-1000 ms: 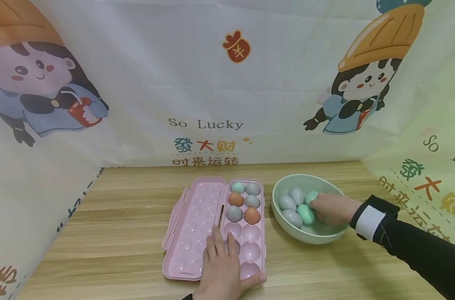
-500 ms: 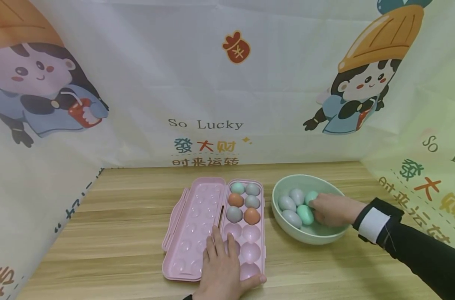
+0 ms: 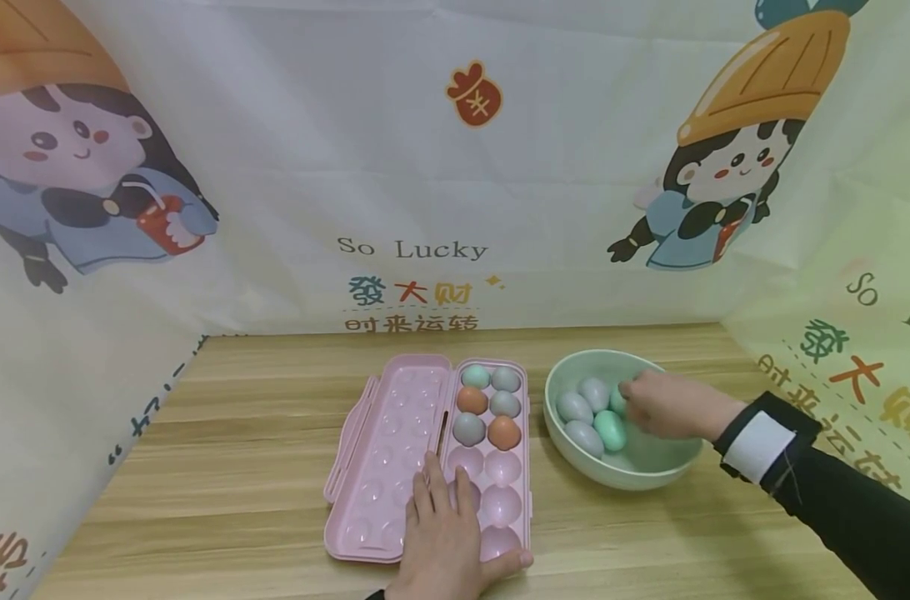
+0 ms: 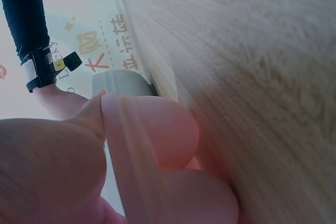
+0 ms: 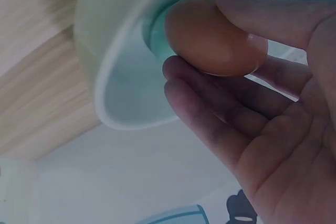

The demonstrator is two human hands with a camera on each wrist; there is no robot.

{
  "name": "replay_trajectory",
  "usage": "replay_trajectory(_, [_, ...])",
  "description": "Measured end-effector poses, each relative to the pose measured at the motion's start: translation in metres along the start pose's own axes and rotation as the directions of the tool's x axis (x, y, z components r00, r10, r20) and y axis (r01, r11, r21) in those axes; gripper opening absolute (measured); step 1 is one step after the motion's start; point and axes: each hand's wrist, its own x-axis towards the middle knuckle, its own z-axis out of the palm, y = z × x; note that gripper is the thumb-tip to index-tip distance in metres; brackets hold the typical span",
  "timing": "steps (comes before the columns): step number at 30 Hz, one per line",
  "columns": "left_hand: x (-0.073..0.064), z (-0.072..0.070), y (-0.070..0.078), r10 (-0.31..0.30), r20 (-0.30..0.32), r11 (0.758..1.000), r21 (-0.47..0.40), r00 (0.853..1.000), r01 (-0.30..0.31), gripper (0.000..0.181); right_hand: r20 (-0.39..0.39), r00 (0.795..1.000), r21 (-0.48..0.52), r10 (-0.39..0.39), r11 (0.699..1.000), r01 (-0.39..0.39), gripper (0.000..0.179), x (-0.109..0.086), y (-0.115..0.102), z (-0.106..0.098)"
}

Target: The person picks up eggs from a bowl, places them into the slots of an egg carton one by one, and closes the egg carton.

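Note:
In the right wrist view, my right hand (image 5: 283,108) pinches a brown egg (image 5: 215,38) between thumb and fingers. From the head view that hand is over the right side of a pale green bowl (image 3: 623,479), and it hides the egg. Several grey and green eggs, one a bright green egg (image 3: 610,430), lie in the bowl. My left hand (image 3: 443,537) rests with straight fingers on the near end of an open pink egg carton (image 3: 503,504). The carton's far cups hold several eggs, among them an orange-brown egg (image 3: 504,432); several nearer cups hold none.
The carton's lid (image 3: 387,454) lies folded out to the left on the wooden table (image 3: 215,450). A printed cloth (image 3: 312,167) rises behind and at both sides. The bowl stands just right of the carton.
My right hand has risen a little in the bowl and shifted slightly right, its wrist moving with it. The left hand and carton stay where they were.

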Motion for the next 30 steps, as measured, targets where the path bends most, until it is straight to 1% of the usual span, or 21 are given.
replay_trajectory(3, [0.0,0.001,0.0,-0.002,-0.001,1.0,-0.006,1.0,0.002,0.121,-0.017,1.0,-0.013,0.009,1.0,-0.009,0.017,0.0,-0.002,-0.005])
replay_trajectory(9, [0.0,0.002,0.0,0.003,-0.013,1.0,0.017,1.0,-0.003,0.12,-0.074,0.995,-0.026,0.074,0.997,-0.076,0.016,-0.002,-0.006,-0.013])
replay_trajectory(12, [-0.001,0.002,0.0,0.009,-0.02,1.0,0.025,1.0,-0.009,0.119,-0.098,0.992,-0.014,0.082,0.996,-0.084,0.016,-0.003,-0.008,-0.018])
replay_trajectory(15, [-0.001,0.001,-0.001,0.013,-0.022,1.0,0.022,1.0,-0.013,0.119,-0.126,0.989,-0.011,0.073,0.997,-0.075,0.017,-0.003,-0.009,-0.02])
replay_trajectory(20, [-0.001,0.0,-0.001,0.016,-0.021,1.0,0.023,1.0,-0.016,0.118,-0.212,0.975,-0.015,0.058,0.998,-0.063,0.023,-0.003,-0.011,-0.018])
replay_trajectory(24, [-0.001,0.0,-0.001,0.016,-0.021,1.0,0.024,1.0,-0.015,0.118,-0.248,0.966,-0.005,0.073,0.997,-0.076,0.03,-0.002,-0.017,-0.016])
replay_trajectory(27, [-0.001,-0.001,-0.001,0.013,-0.012,1.0,0.018,1.0,-0.013,0.118,-0.266,0.96,0.015,0.086,0.996,-0.085,0.028,0.0,-0.023,-0.015])
replay_trajectory(30, [-0.001,-0.001,0.0,0.011,-0.002,1.0,0.007,1.0,-0.011,0.119,-0.302,0.947,0.052,0.106,0.994,-0.095,0.026,0.0,-0.03,-0.015])
